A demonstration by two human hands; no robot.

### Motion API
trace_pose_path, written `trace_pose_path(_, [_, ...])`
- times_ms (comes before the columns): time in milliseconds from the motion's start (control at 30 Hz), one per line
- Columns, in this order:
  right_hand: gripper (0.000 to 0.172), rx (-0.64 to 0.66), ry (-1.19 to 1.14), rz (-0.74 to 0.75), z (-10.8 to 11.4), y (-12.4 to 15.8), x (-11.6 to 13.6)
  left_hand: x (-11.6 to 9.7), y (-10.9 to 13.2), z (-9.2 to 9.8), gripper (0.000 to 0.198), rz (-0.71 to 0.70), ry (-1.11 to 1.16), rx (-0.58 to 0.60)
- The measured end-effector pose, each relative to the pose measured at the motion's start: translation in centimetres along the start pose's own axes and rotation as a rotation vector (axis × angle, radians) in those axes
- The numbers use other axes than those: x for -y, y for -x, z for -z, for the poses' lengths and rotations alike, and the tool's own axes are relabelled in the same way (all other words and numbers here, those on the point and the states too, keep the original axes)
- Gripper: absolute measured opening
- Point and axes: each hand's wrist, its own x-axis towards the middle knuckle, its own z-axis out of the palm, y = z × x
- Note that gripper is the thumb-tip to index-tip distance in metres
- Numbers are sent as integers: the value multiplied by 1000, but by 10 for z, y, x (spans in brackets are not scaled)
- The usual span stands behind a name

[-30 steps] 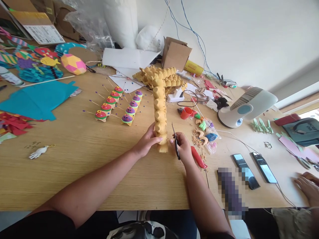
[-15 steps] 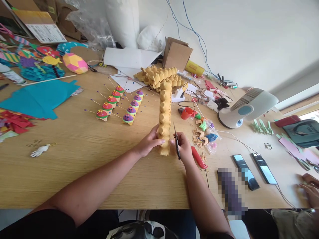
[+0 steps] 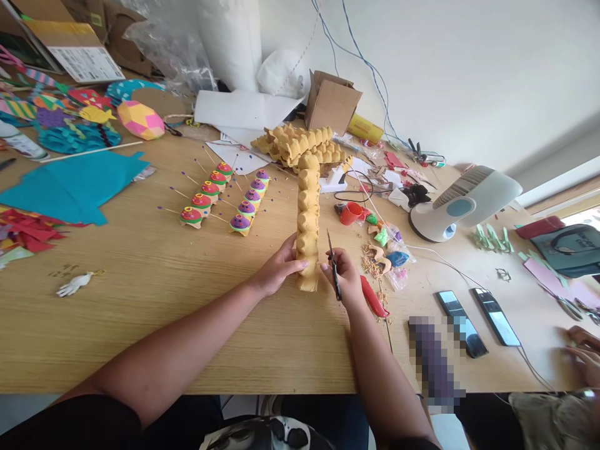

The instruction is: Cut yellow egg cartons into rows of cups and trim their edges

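Observation:
My left hand (image 3: 280,267) grips the near end of a long yellow egg carton strip (image 3: 308,215), thumb on top. The strip points away from me, its far end in front of more yellow egg carton pieces (image 3: 293,142). Just right of it, my right hand (image 3: 344,275) is closed round a pair of dark scissors (image 3: 334,272), blades pointing away and apart from the strip. Left of the strip stand two painted carton caterpillars, one red and green (image 3: 201,203), one purple and yellow (image 3: 248,203), both with pin-like sticks. A red-handled tool (image 3: 374,297) lies beside my right wrist.
A white fan (image 3: 462,203), a red cup (image 3: 350,214) and bagged coloured clay (image 3: 398,259) are to the right, with two phones (image 3: 462,322) nearer. Blue paper (image 3: 79,184) lies left. Another person's hand (image 3: 584,356) rests at the right edge.
The egg carton strip has shifted very slightly left in my left hand. My right hand still holds the scissors in nearly the same place.

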Motion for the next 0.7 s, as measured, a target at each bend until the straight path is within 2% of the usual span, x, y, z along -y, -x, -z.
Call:
trace_pose_path(167, [42,20,32,7,-3,-1,-2,1,0,-1,66,-19,-9,29])
trace_pose_path(367, [41,56,47,18,-2,2,3,1,0,1,62,-5,-3,2])
trace_pose_path(567, [38,-26,82,19,0,-2,-7,-2,3,2,63,38,16,-97])
trace_pose_path(700, [32,-37,200,70,0,-1,-6,0,2,1,59,-7,-15,-73])
